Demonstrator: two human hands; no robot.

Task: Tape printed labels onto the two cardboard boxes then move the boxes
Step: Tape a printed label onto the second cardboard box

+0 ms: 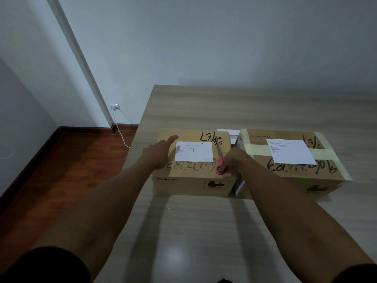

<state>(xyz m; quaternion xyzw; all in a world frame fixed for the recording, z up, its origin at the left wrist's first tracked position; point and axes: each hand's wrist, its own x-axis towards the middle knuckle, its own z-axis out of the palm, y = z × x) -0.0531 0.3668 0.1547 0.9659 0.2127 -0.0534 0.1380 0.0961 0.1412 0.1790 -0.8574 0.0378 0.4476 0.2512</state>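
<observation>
Resting on the left box [193, 172], the left hand [158, 154] lay with fingers straight beside its label [194, 152]. The right hand [231, 163] gripped pink-handled scissors [220, 160] at that box's right edge; the labelled, taped right box [293, 160] stood just beside on the table [204, 231].

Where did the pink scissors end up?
The scissors lie on the left box, by its right edge, just right of its label, handles gripped by the right hand.
</observation>
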